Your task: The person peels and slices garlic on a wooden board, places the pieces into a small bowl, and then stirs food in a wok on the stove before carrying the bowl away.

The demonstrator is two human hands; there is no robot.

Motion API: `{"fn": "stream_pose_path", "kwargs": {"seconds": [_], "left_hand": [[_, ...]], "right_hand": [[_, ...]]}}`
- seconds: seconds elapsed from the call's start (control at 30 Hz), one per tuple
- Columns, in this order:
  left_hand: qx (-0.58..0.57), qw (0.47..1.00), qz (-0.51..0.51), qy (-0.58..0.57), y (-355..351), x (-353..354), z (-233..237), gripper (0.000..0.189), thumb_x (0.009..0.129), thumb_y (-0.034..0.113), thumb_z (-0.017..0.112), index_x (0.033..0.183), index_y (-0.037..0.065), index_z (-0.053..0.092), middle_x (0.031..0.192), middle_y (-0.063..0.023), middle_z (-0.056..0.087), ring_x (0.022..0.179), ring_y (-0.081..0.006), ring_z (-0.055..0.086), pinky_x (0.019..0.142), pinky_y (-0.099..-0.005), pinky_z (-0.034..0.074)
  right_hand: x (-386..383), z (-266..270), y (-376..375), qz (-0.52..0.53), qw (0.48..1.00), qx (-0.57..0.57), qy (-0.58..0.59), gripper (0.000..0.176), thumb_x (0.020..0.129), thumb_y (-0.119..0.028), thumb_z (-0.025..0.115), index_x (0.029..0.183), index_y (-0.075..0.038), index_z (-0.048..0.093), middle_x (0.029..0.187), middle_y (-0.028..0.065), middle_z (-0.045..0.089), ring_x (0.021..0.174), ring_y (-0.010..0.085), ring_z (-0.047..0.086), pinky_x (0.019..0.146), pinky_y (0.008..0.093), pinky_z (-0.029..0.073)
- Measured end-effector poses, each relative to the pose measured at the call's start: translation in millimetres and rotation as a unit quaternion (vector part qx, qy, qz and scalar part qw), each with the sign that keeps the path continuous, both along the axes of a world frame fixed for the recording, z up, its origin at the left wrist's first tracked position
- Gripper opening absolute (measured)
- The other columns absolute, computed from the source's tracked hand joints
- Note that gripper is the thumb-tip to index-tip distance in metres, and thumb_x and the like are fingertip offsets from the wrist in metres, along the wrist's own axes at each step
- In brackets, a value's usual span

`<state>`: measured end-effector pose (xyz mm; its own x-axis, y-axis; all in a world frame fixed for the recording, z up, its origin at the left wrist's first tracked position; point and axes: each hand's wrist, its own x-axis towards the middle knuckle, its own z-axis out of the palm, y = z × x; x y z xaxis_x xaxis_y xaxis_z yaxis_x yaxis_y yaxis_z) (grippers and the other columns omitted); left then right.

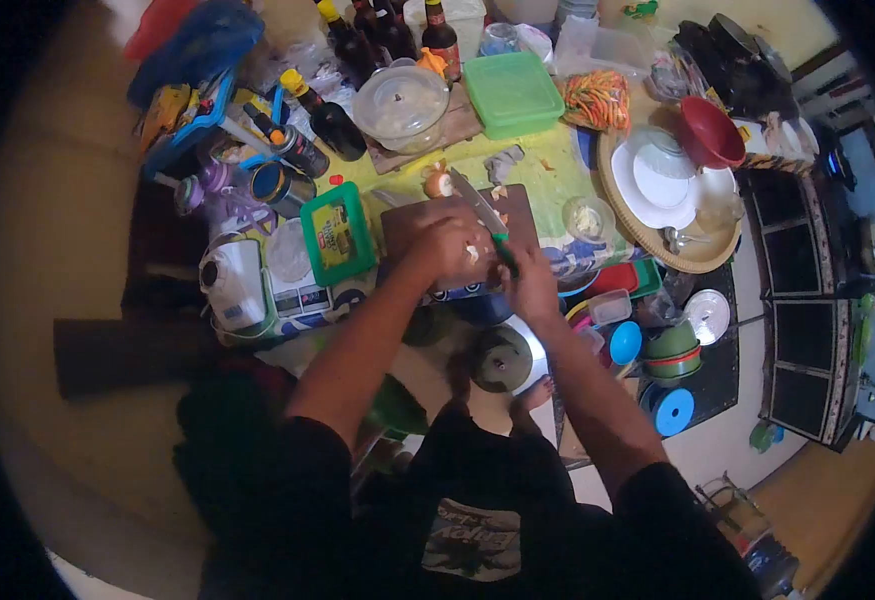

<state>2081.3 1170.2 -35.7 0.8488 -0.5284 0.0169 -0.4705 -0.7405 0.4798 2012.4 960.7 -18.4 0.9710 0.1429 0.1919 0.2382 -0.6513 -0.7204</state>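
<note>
The left hand (445, 248) is hovering over the brown cutting board (519, 208), its fingers curling in narrow and pinching a small pale piece (472, 253) of food. What that piece is, I cannot tell; it is too small. Just beside it, the right hand (531, 285) is wrapping closed around the green handle of a knife (479, 210). The blade is slanting up and away across the board, and its tip is pointing toward a small round bulb (438, 184) sitting at the board's far edge. The two hands are working close together, the knife handle lying between them and the pale piece resting right against the blade's near end.

The board is lying in the middle of a crowded surface (549, 168) covered in a yellow-green cloth. To the left, a green box (337, 232) is sitting just beside the board, with a white appliance (235, 282) further out. Beyond the board, a lidded glass bowl (400, 103) and a green lidded container (512, 93) are standing side by side, with dark bottles (337, 125) near them. To the right, a small glass dish (587, 218) is sitting near the board, and a round tray (692, 262) is carrying white plates (657, 178) and a red bowl (709, 135).
</note>
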Motion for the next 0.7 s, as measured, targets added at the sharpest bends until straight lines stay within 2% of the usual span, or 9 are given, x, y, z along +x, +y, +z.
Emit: {"fn": "stream_pose_path", "kwargs": {"seconds": [0.07, 0.23, 0.33, 0.43, 0.5, 0.53, 0.6, 0.67, 0.7], "left_hand": [[0.067, 0.997, -0.032, 0.035, 1.4, 22.8, -20.6, 0.028, 0.083, 0.026, 0.063, 0.106, 0.012, 0.070, 0.110, -0.0136, 0.066, 0.107, -0.0315, 0.061, 0.093, -0.0413, 0.048], [0.167, 0.980, -0.081, 0.076, 0.4, 31.8, -7.7, 0.021, 0.082, 0.016, 0.064, 0.100, 0.008, 0.070, 0.100, -0.0175, 0.066, 0.097, -0.0358, 0.062, 0.088, -0.0425, 0.050], [0.067, 0.989, -0.127, 0.034, 14.1, 30.4, -11.4, 0.020, 0.084, 0.015, 0.062, 0.101, 0.005, 0.069, 0.099, -0.0177, 0.066, 0.094, -0.0373, 0.062, 0.086, -0.0418, 0.051], [-0.044, 0.998, -0.004, 0.036, 14.1, 8.1, 2.4, 0.018, 0.087, 0.015, 0.062, 0.098, 0.002, 0.067, 0.097, -0.0174, 0.067, 0.089, -0.0345, 0.064, 0.081, -0.0400, 0.052], [-0.198, 0.974, 0.099, 0.045, 11.0, -7.1, 8.3, 0.014, 0.090, 0.014, 0.063, 0.094, 0.000, 0.064, 0.091, -0.0135, 0.068, 0.078, -0.0243, 0.066, 0.070, -0.0355, 0.053], [-0.197, 0.974, 0.099, 0.045, 10.5, -11.7, 7.3, 0.014, 0.090, 0.014, 0.063, 0.094, 0.000, 0.064, 0.091, -0.0135, 0.068, 0.078, -0.0243, 0.066, 0.070, -0.0355, 0.053], [-0.277, 0.928, 0.187, 0.166, 10.0, -19.3, 10.7, 0.014, 0.092, 0.013, 0.063, 0.096, 0.000, 0.062, 0.089, -0.0098, 0.067, 0.071, -0.0145, 0.065, 0.062, -0.0302, 0.053], [-0.311, 0.905, 0.222, 0.186, 7.3, -25.5, 17.3, 0.014, 0.092, 0.011, 0.063, 0.100, -0.001, 0.060, 0.089, -0.0096, 0.066, 0.070, -0.0130, 0.064, 0.061, -0.0282, 0.053], [-0.345, 0.879, 0.255, 0.208, 4.2, -29.1, 25.5, 0.015, 0.092, 0.009, 0.062, 0.103, -0.001, 0.059, 0.089, -0.0093, 0.066, 0.069, -0.0116, 0.064, 0.060, -0.0263, 0.053]], "right_hand": [[-23.9, -16.3, 11.9, -0.020, 0.982, 0.172, 0.081, 0.045, 0.081, -0.006, 0.067, 0.125, -0.009, 0.060, 0.106, 0.0184, 0.063, 0.094, 0.0329, 0.062, 0.084, 0.0408, 0.050], [-60.5, -11.3, 33.0, -0.077, 0.961, 0.177, 0.196, 0.042, 0.083, -0.007, 0.068, 0.124, -0.006, 0.060, 0.102, 0.0180, 0.064, 0.086, 0.0297, 0.065, 0.079, 0.0383, 0.052], [-51.2, -19.9, 42.1, -0.085, 0.953, 0.214, 0.198, 0.042, 0.083, -0.007, 0.069, 0.124, -0.004, 0.059, 0.100, 0.0167, 0.064, 0.083, 0.0280, 0.065, 0.077, 0.0365, 0.052], [-25.3, -39.0, 55.4, -0.091, 0.949, 0.269, 0.135, 0.045, 0.082, -0.007, 0.071, 0.125, -0.002, 0.058, 0.097, 0.0151, 0.064, 0.081, 0.0253, 0.064, 0.075, 0.0350, 0.053], [-14.3, -46.2, 60.0, -0.096, 0.951, 0.283, 0.083, 0.047, 0.082, -0.007, 0.072, 0.126, -0.001, 0.056, 0.095, 0.0141, 0.063, 0.081, 0.0236, 0.063, 0.075, 0.0340, 0.053], [-9.6, -44.7, 61.8, -0.094, 0.945, 0.295, 0.102, 0.045, 0.084, -0.006, 0.070, 0.126, -0.001, 0.056, 0.096, 0.0128, 0.063, 0.081, 0.0210, 0.063, 0.072, 0.0329, 0.053], [-1.9, -38.8, 64.2, -0.086, 0.940, 0.309, 0.120, 0.042, 0.086, -0.006, 0.068, 0.126, -0.001, 0.055, 0.096, 0.0115, 0.064, 0.080, 0.0185, 0.064, 0.069, 0.0318, 0.054], [4.8, -31.1, 61.2, -0.037, 0.832, 0.473, 0.288, 0.034, 0.091, -0.004, 0.062, 0.125, -0.002, 0.055, 0.098, 0.0097, 0.065, 0.079, 0.0147, 0.064, 0.062, 0.0288, 0.054], [5.4, -21.9, 60.8, -0.033, 0.833, 0.471, 0.288, 0.034, 0.091, -0.004, 0.062, 0.125, -0.002, 0.055, 0.098, 0.0097, 0.065, 0.079, 0.0147, 0.064, 0.062, 0.0288, 0.054]]}}
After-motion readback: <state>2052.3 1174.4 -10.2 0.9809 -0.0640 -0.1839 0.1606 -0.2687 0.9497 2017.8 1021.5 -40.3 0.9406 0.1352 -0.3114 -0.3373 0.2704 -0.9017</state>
